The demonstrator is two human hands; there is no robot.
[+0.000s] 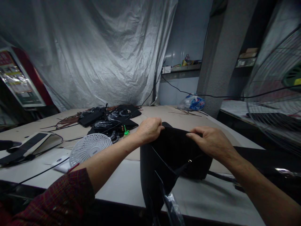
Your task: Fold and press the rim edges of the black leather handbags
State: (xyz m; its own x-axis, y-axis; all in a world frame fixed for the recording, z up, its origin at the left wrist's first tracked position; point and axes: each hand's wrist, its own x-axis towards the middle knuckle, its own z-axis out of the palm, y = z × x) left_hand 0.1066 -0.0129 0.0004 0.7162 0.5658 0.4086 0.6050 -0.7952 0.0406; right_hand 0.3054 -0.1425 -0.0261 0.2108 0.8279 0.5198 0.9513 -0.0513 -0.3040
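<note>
A black handbag stands on the pale worktable in front of me, its straps hanging over the near edge. My left hand is closed on the bag's upper left rim. My right hand grips the upper right rim, fingers curled over the edge. Both hands hold the bag's top between them. A strap wrapped in clear plastic dangles below.
A small white desk fan lies left of the bag. Behind it sits a pile of black bags and a green-capped bottle. A large floor fan stands at right. A blue plastic bag lies at the far edge.
</note>
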